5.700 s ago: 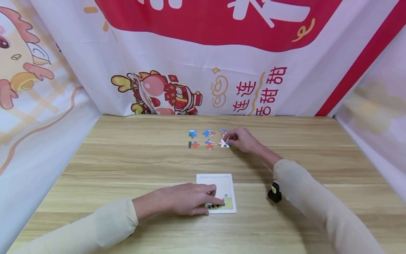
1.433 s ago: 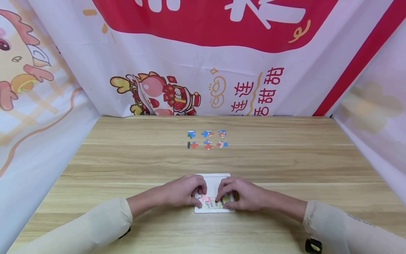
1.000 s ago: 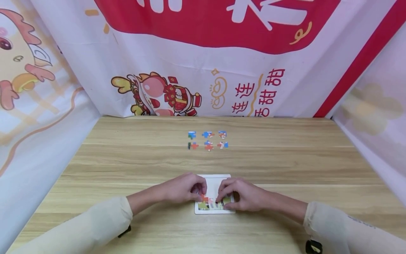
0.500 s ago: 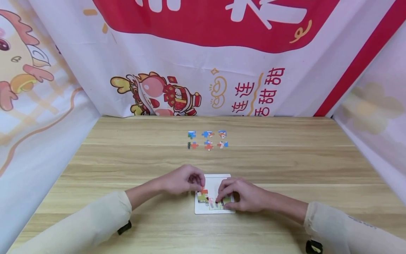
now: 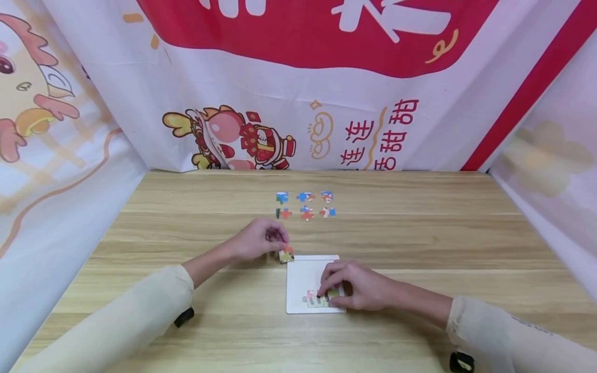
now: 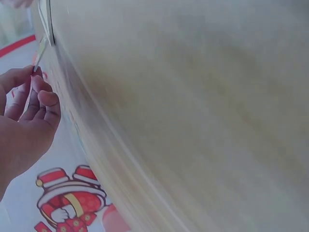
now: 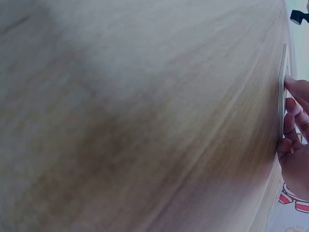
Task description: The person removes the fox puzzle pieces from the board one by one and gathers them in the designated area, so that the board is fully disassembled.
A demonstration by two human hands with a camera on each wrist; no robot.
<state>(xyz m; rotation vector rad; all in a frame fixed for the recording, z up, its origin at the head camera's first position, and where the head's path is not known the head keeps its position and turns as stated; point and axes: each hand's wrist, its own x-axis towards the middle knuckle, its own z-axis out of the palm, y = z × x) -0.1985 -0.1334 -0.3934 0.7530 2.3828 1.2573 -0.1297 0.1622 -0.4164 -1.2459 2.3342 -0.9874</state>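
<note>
My left hand [image 5: 261, 241] pinches a jigsaw puzzle piece [image 5: 286, 254], orange above and olive green below, at the far left corner of a white square puzzle tray [image 5: 296, 274]. The left wrist view shows this piece [image 6: 41, 52] edge-on between thumb and fingers. My right hand [image 5: 358, 286] rests its bent fingertips on puzzle pieces [image 5: 311, 299] along the tray's near edge, partly covering them. From the right wrist view, the right hand's fingers [image 7: 288, 123] touch the side and top of the tray [image 7: 281, 104].
Beyond the tray, several loose puzzle pieces [image 5: 306, 212] lie in two rows on the wooden table [image 5: 210, 311]. Printed white cloths [image 5: 261, 67] hang behind the table and at both sides. Dark wrist devices [image 5: 462, 361] show below the sleeves.
The right hand has come from the loose pieces to the tray. My left hand has lifted the orange-and-green puzzle piece from the tray's near left corner and carried it away and slightly left.
</note>
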